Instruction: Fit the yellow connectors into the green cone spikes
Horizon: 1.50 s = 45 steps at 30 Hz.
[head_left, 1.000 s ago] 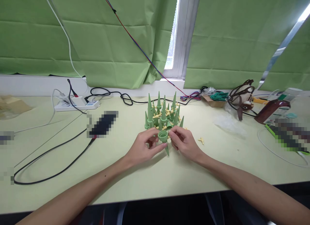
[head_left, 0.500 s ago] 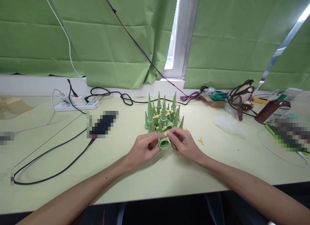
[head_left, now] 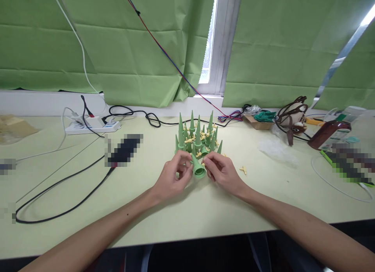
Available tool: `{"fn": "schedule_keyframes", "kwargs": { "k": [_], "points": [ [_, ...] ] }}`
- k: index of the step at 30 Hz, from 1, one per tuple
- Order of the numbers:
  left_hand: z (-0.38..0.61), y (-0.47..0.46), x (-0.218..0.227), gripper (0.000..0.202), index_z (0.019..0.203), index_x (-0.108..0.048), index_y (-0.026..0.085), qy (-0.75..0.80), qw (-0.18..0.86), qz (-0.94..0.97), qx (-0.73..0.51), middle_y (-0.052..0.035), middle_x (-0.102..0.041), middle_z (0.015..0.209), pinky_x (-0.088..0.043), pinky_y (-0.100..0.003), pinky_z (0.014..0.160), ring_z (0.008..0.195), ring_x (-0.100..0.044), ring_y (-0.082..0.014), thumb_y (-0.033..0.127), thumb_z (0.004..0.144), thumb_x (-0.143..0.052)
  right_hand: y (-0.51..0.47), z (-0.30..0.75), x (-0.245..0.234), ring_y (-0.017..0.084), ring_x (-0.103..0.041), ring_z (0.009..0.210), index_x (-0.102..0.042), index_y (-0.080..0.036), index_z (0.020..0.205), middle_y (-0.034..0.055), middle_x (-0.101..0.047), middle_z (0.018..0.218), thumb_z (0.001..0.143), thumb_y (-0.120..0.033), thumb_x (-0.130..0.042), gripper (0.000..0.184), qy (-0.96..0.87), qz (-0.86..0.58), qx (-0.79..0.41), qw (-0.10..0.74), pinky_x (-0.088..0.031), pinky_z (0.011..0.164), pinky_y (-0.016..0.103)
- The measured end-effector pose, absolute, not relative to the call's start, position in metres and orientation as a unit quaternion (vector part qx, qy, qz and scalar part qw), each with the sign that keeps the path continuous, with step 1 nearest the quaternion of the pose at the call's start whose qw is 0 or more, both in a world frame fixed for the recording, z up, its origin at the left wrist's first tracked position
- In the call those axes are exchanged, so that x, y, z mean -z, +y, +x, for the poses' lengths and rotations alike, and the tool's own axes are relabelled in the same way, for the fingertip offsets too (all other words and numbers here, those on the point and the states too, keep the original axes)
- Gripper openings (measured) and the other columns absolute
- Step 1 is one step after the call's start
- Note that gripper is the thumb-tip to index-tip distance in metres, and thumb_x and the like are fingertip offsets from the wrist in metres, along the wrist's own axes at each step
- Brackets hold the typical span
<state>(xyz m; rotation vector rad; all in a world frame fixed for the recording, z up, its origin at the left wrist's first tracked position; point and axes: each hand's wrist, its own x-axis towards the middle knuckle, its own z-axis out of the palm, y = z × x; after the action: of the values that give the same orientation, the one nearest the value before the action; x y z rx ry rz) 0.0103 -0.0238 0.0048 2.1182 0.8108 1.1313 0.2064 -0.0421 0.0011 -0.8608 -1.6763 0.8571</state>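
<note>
Between my hands is a hollow green plastic spike (head_left: 199, 170), tilted with its round open end towards me and its point away. My left hand (head_left: 175, 174) is curled at the spike's left side, thumb and fingertips against it. My right hand (head_left: 224, 173) pinches a small yellow plastic fitting (head_left: 203, 163) at the spike's right side; the fingers hide most of it. Just behind stand several more green spikes (head_left: 198, 133), points up, with yellow fittings (head_left: 190, 140) among them. A loose yellow T-shaped fitting (head_left: 243, 170) lies right of my right hand.
A dark blurred device (head_left: 124, 151) with a black cable (head_left: 58, 215) lies left. A white power strip (head_left: 109, 127) sits behind it. At right are clear plastic film (head_left: 277, 151), a small cardboard box (head_left: 258, 122), a brown bottle (head_left: 329, 135) and a green-edged object (head_left: 345, 170).
My left fingers have shifted from across the spike's top to its left side, uncovering its tapered body. The spike's open end has tipped slightly. My right hand has barely moved.
</note>
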Motion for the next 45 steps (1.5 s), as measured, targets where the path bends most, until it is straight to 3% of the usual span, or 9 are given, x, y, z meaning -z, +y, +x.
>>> {"fn": "schedule_keyframes", "kwargs": {
  "k": [3,7,10,17,33,38,45],
  "points": [
    [0.010,-0.024,-0.008,0.013,0.089,-0.050,0.019,0.328,0.320,0.776,-0.433,0.0050,-0.050,0.064,-0.035,-0.019,0.049,0.053,-0.045,-0.0077,0.030,0.095,-0.052,-0.042,0.206,-0.001,0.009,-0.042,0.048,-0.053,-0.019,0.080,-0.0055,-0.046,0.056,0.101,-0.037,-0.048,0.028,-0.698,-0.355,-0.352,0.512,-0.035,0.048,0.023],
    [0.010,-0.023,-0.012,0.049,0.059,-0.048,0.016,0.348,0.347,0.772,-0.402,0.0033,-0.045,0.051,-0.034,-0.022,0.049,0.048,-0.040,-0.0079,0.044,0.099,-0.044,-0.043,0.206,-0.002,0.009,-0.041,0.047,-0.053,-0.019,0.080,-0.0058,-0.045,0.055,0.101,-0.037,-0.048,0.028,-0.699,-0.354,-0.350,0.514,-0.034,0.048,0.023],
    [0.011,-0.021,-0.012,0.058,0.052,-0.045,0.016,0.352,0.383,0.766,-0.377,0.0022,-0.046,0.046,-0.036,-0.023,0.051,0.048,-0.044,-0.0090,0.050,0.099,-0.043,-0.043,0.206,-0.002,0.009,-0.041,0.047,-0.053,-0.019,0.080,-0.0058,-0.045,0.056,0.101,-0.037,-0.048,0.028,-0.699,-0.354,-0.351,0.514,-0.034,0.048,0.023],
    [0.011,-0.020,-0.008,0.057,0.055,-0.050,0.017,0.350,0.473,0.739,-0.328,0.0040,-0.039,0.040,-0.036,-0.024,0.046,0.042,-0.042,-0.0097,0.056,0.096,-0.046,-0.042,0.207,-0.002,0.009,-0.041,0.047,-0.054,-0.020,0.081,-0.0057,-0.045,0.056,0.100,-0.040,-0.048,0.029,-0.706,-0.354,-0.351,0.503,-0.034,0.049,0.024],
    [0.014,-0.023,-0.019,0.034,0.071,-0.054,0.016,0.357,0.445,0.751,-0.331,0.0073,-0.043,0.047,-0.029,-0.020,0.041,0.039,-0.036,-0.0057,0.043,0.089,-0.062,-0.038,0.207,0.002,0.010,-0.040,0.048,-0.052,-0.020,0.078,-0.0055,-0.043,0.057,0.099,-0.043,-0.048,0.032,-0.701,-0.382,-0.351,0.490,-0.032,0.049,0.025],
    [0.014,-0.022,-0.016,0.032,0.070,-0.049,0.018,0.350,0.422,0.759,-0.351,0.0070,-0.040,0.051,-0.025,-0.020,0.040,0.042,-0.035,-0.0057,0.040,0.090,-0.061,-0.038,0.207,0.001,0.010,-0.038,0.047,-0.051,-0.020,0.077,-0.0056,-0.042,0.055,0.099,-0.044,-0.049,0.032,-0.701,-0.390,-0.347,0.485,-0.032,0.048,0.024],
    [0.013,-0.023,-0.010,0.029,0.071,-0.049,0.017,0.354,0.308,0.799,-0.375,0.0053,-0.043,0.060,-0.033,-0.020,0.047,0.051,-0.039,-0.0067,0.036,0.089,-0.062,-0.037,0.206,0.002,0.010,-0.038,0.047,-0.051,-0.020,0.077,-0.0055,-0.043,0.055,0.099,-0.044,-0.048,0.033,-0.706,-0.388,-0.346,0.480,-0.031,0.047,0.024]
  ]
}}
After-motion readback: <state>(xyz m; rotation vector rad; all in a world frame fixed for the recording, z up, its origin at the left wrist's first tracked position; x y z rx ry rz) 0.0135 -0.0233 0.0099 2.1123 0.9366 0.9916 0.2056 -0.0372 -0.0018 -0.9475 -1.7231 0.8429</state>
